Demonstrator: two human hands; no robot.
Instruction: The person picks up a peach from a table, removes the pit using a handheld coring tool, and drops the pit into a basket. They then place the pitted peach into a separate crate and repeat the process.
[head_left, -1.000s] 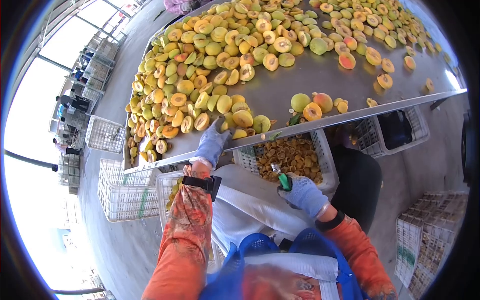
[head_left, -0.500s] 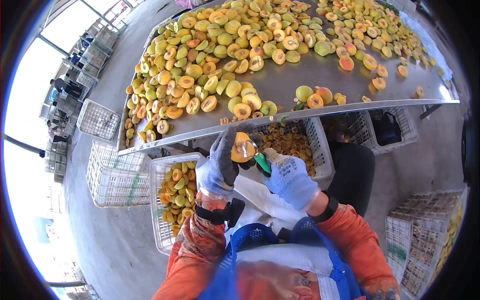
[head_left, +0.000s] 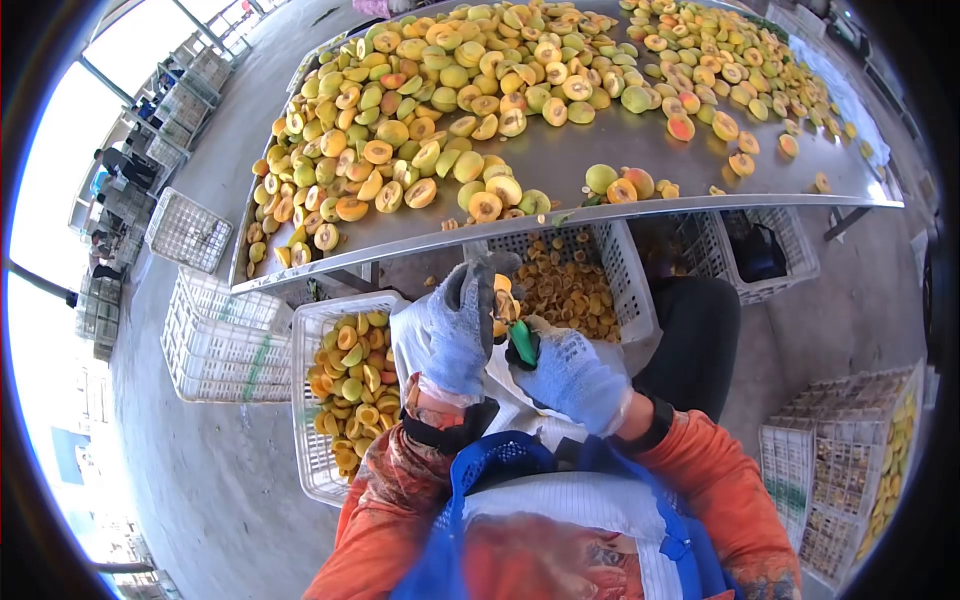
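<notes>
My left hand [head_left: 450, 335], in a stained blue-grey glove, is closed on a halved peach [head_left: 503, 298] with its orange flesh turned to the right. Gripped in my gloved right hand [head_left: 578, 378] is a green-handled pitting spoon [head_left: 522, 342], its head up against the fruit. The spoon's metal loop is mostly hidden now. Both hands are close together over my lap, just below the edge of the metal table [head_left: 590, 150]. Under them and beyond, a white crate [head_left: 640, 295] holds many scooped-out brown-orange pieces.
Peach halves [head_left: 430, 95] cover much of the tabletop. To my left stands a crate [head_left: 303, 420] of cored halves, with stacked white crates [head_left: 215, 345] behind it. More crates [head_left: 790, 465] stand at right. People [head_left: 125, 165] are far off at left.
My left hand has turned the peach half, so its cut face shows less. Both hands have dropped slightly, and the spoon head has gone from plain view. The whole view has shifted slightly.
</notes>
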